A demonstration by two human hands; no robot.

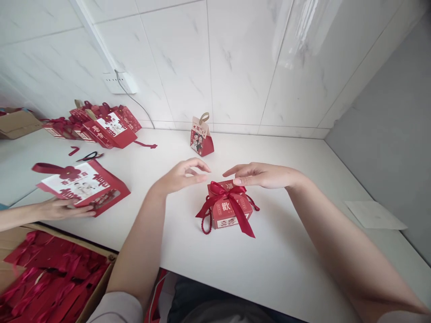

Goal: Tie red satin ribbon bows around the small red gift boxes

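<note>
A red gift box (224,213) with a satin ribbon bow (229,193) on top stands on the white table in front of me. Dark red cord handles (206,223) hang at its sides. My left hand (186,174) hovers just beyond the box's left corner, its fingers curved and apart, holding nothing. Over the box's far right edge is my right hand (261,174), fingers stretched toward the left; whether its thumb touches the box or bow I cannot tell. Behind, by the wall, a small pointed favor box (201,138) stands upright with a tan loop on top.
At the left, another person's hand (65,208) holds a larger red and white gift box (87,184). Scissors (90,156) and several finished boxes (114,125) lie behind it. A carton (112,264) of red folded pieces stands at lower left. White paper (375,214) lies on the right.
</note>
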